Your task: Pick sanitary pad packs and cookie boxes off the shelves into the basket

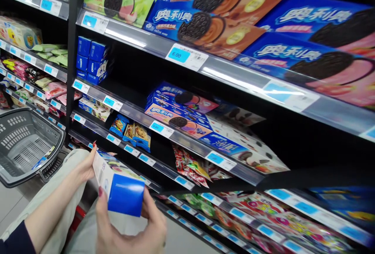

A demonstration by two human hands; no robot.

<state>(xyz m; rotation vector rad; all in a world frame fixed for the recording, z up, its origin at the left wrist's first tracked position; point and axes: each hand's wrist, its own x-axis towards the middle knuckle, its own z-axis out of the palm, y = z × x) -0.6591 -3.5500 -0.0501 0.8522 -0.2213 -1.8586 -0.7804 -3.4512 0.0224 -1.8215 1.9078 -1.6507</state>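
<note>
Between my two hands is a blue and white cookie box (125, 195), tilted, with its plain blue end turned toward me. My left hand (84, 166) grips the far end, thumb up along the white side. Closed around the near end is my right hand (131, 228), its thumb on the left side and fingers on the right. The box is over my lap, in front of the shelves. Nearest beyond it on a low shelf are blue and yellow cookie packs (137, 135).
Large Oreo boxes (187, 16) fill the upper shelf, with more Oreo boxes (178, 109) below. Price tags line the shelf edges (187, 57). A grey shopping basket (29, 141) with a small package inside stands at left. Bagged sweets (190, 164) lie on a lower shelf.
</note>
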